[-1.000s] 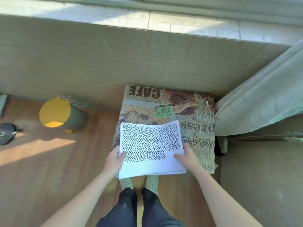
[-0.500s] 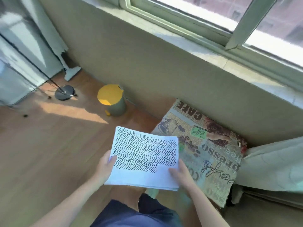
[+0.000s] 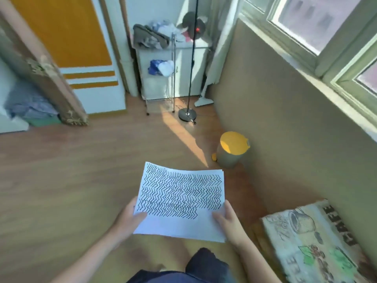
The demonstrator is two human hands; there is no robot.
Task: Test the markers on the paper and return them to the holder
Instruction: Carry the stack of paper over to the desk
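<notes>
A stack of white paper (image 3: 181, 203), its top sheet covered with rows of black zigzag marker strokes, is held up in front of me above the wooden floor. My left hand (image 3: 129, 218) grips its lower left edge, thumb on top. My right hand (image 3: 227, 219) grips the lower right edge the same way. No markers and no holder are in view.
A cloth-covered stool (image 3: 310, 242) printed with "CAFE" stands at the lower right against the wall. A small bin with a yellow lid (image 3: 232, 149) sits by the wall ahead. Farther off are a floor-lamp base (image 3: 187, 115), a white cabinet (image 3: 173, 72) and an orange-and-white door (image 3: 81, 58).
I have lifted the paper stack off the stool and turned left; the view has swung from the stool and wall toward the room, leaving the stool at my lower right.
</notes>
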